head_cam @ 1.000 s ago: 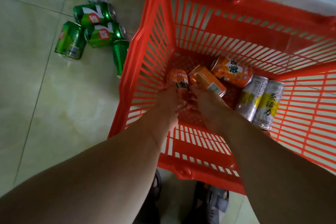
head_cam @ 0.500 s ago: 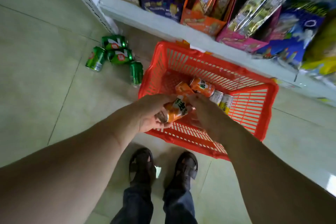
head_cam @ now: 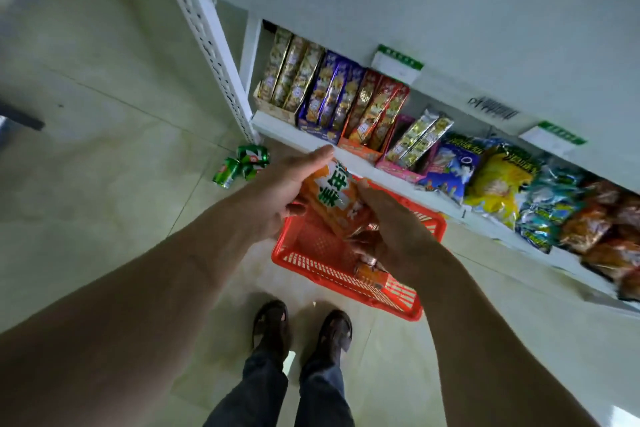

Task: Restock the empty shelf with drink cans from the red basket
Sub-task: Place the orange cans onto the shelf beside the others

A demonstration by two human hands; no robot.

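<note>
Your left hand (head_cam: 277, 191) and right hand (head_cam: 391, 236) clasp orange cans (head_cam: 332, 198) above the red basket (head_cam: 346, 270); keep both grips firm while lifting.

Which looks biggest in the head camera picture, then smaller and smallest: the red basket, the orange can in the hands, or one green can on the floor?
1. red basket
2. orange can, though it is nearer the camera, so it looks bigger
3. green can

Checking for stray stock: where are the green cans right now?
In the head view the green cans lie on their sides on the floor tiles, left of the red basket, beside the foot of the white shelf post.
</note>
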